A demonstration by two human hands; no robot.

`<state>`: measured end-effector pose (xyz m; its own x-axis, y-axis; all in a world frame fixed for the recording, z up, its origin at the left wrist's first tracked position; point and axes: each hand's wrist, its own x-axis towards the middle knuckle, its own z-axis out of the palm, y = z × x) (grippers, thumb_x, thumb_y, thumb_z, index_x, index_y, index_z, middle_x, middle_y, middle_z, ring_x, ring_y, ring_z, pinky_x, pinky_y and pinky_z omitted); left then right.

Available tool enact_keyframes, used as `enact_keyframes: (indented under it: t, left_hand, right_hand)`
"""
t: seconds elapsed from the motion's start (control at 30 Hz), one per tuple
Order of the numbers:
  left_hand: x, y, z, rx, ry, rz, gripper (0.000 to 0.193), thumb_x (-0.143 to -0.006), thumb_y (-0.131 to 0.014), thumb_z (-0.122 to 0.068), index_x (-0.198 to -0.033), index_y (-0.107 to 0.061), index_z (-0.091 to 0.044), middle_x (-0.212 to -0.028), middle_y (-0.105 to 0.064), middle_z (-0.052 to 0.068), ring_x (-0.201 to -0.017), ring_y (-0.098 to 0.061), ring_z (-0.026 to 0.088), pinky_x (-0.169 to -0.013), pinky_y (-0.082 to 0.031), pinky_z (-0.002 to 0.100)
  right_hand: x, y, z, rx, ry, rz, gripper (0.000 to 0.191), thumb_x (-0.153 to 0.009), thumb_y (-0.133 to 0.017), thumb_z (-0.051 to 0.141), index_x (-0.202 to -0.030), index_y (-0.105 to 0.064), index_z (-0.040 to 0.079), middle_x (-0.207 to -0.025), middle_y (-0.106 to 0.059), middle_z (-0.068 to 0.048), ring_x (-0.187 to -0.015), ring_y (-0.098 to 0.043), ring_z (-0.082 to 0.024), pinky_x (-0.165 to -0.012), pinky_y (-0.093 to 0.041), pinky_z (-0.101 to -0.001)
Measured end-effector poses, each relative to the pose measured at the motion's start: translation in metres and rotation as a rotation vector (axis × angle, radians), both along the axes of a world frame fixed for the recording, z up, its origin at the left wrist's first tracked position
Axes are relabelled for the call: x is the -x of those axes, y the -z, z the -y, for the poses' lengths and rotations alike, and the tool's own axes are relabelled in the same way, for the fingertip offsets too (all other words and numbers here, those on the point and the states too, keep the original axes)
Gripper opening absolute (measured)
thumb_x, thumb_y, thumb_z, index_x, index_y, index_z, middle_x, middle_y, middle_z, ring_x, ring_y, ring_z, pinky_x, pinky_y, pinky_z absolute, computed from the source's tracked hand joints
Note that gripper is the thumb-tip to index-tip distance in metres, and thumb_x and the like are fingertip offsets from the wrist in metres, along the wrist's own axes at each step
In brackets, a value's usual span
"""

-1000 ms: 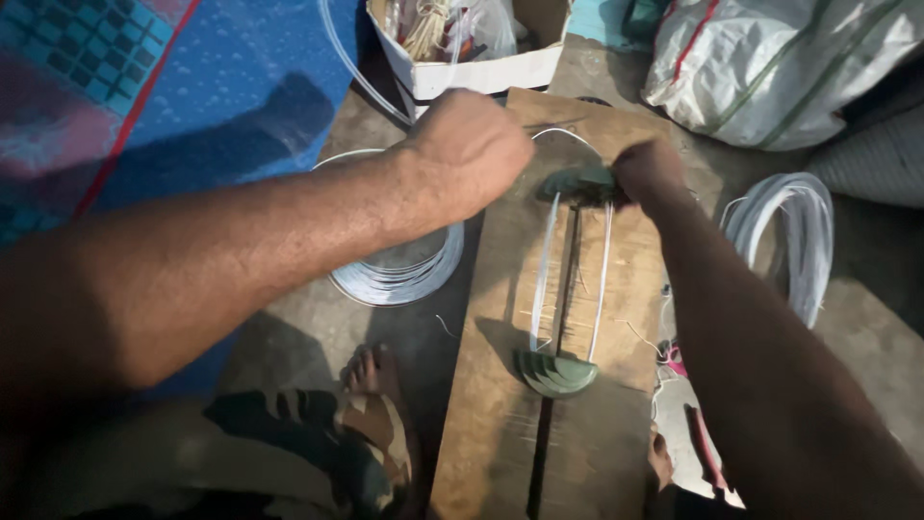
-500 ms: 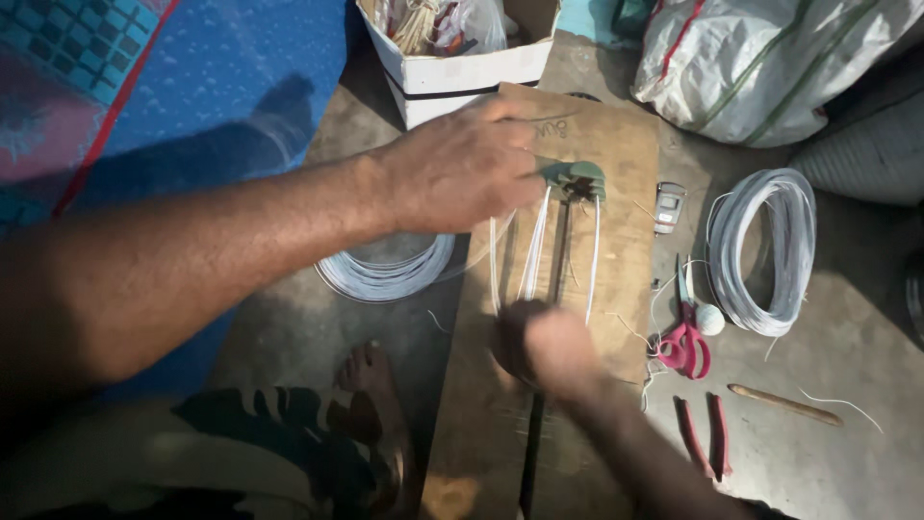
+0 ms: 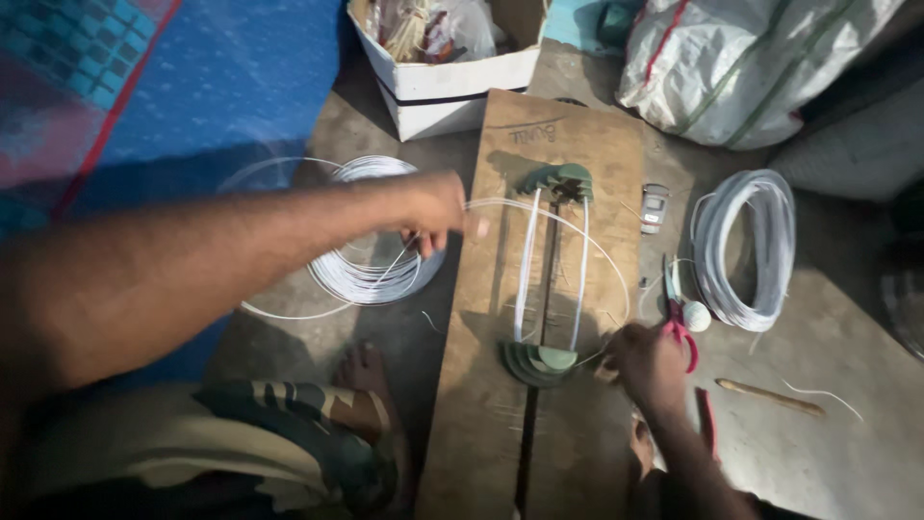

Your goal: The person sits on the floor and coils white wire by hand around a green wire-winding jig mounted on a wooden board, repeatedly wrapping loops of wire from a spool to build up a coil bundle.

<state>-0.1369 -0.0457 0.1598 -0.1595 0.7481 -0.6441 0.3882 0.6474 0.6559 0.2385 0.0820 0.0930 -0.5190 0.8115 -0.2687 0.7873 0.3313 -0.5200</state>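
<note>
A long wooden board (image 3: pixel 500 424) lies on the floor with two green half-round formers, one at its far end (image 3: pixel 558 179) and one nearer me (image 3: pixel 537 362). White wire (image 3: pixel 525 265) runs in loops between them. My left hand (image 3: pixel 438 207) pinches the white wire at the board's left edge, above a coil of white wire (image 3: pixel 371 270) on the floor. My right hand (image 3: pixel 647 364) grips the wire's other part just right of the near former. A slack arc of wire (image 3: pixel 597 246) bows between both hands.
A second white wire coil (image 3: pixel 746 250) lies to the right. Red-handled pliers (image 3: pixel 679 323), a small white ball and a thin stick (image 3: pixel 770 395) sit near my right hand. A cardboard box (image 3: pixel 452 82) and a white sack (image 3: pixel 741 58) stand beyond the board. My bare foot (image 3: pixel 361 371) rests left of it.
My left hand has moved from the far former out to the board's left edge, drawing wire from the coil. My right hand has shifted right, beside the near former.
</note>
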Motion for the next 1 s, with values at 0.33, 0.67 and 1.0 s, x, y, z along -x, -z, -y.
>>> enact_keyframes:
  t: [0.33,0.67,1.0]
  left_hand:
    - [-0.008,-0.057,0.004,-0.342,0.382,-0.944,0.019,-0.074,-0.071,-0.005,-0.091,-0.079,-0.006,-0.092,-0.073,0.019,-0.084,-0.072,0.038,-0.066,-0.058,0.049]
    - [0.02,-0.097,0.016,-1.084,0.439,-1.422,0.009,-0.092,-0.07,-0.013,-0.099,-0.07,-0.009,-0.086,-0.069,0.008,-0.09,-0.068,0.027,-0.09,-0.05,0.046]
    - [0.033,-0.032,-0.019,-1.186,-0.139,-0.372,0.031,-0.102,-0.07,-0.035,-0.103,-0.067,-0.004,-0.092,-0.073,0.006,-0.091,-0.073,0.019,-0.082,-0.056,0.035]
  right_hand:
    - [0.182,-0.057,-0.122,-0.085,-0.121,-0.105,0.021,-0.092,-0.069,0.02,-0.094,-0.074,0.0,-0.074,-0.072,-0.019,-0.056,-0.071,-0.026,-0.056,-0.057,-0.0396]
    - [0.248,-0.043,-0.049,-0.806,-0.718,0.141,0.011,-0.087,-0.068,0.02,-0.088,-0.074,0.011,-0.081,-0.072,-0.015,-0.069,-0.07,-0.036,-0.056,-0.054,-0.0496]
    - [0.007,-0.016,0.152,-0.281,-0.694,-0.19,0.035,-0.073,-0.064,0.018,-0.106,-0.067,0.006,-0.084,-0.071,-0.015,-0.073,-0.071,-0.034,-0.059,-0.056,-0.0432]
